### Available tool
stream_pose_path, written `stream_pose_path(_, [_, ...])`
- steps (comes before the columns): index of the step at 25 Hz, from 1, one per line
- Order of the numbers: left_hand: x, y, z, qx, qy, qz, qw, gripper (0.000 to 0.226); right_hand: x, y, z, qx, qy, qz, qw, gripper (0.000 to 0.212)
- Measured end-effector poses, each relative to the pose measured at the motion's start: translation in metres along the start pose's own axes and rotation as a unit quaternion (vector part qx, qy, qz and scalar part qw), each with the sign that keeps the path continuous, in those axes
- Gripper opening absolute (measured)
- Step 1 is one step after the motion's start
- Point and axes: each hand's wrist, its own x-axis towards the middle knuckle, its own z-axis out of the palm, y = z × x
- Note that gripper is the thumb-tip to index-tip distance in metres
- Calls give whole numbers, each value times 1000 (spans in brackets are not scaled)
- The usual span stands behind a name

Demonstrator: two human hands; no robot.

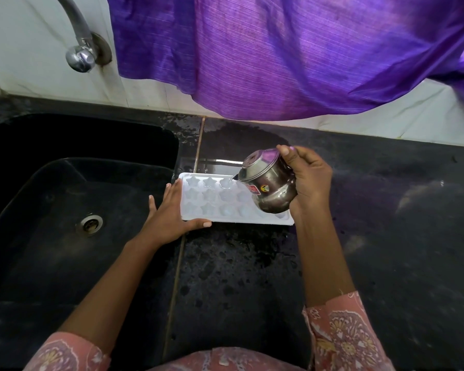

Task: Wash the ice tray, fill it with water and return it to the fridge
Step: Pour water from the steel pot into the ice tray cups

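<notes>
A white ice tray (214, 203) with star-shaped cups lies flat on the black counter, just right of the sink. My left hand (169, 212) rests against its left end, fingers straight along the edge and thumb along the near rim. My right hand (310, 180) grips a small steel pot (268, 186), tilted to the left over the tray's right part. A thin stream of water runs from its lip into a cup in the far row. The pot hides the tray's right cups.
A black sink (65, 199) with a metal drain (89, 223) lies to the left. A steel tap (79, 53) comes out of the white wall above it. A purple cloth (279, 54) hangs over the counter's back edge. The wet black counter (386, 236) stretches to the right.
</notes>
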Motion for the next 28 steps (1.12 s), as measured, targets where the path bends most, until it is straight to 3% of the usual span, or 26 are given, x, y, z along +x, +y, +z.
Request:
stream_pose_path(9, [-1,1,-1,-6,4,7,1000,135,1,4,0,19,10,21,1000,13])
stream_pose_path(15, [-2,3,-1,-4,8,-4,1000,121,1,7,4,56,2,42,998,12])
stream_pose_path(28, [-4,5,-2,1,-1,-10,1000,129,-6,14,23,10,-29,40,999,12])
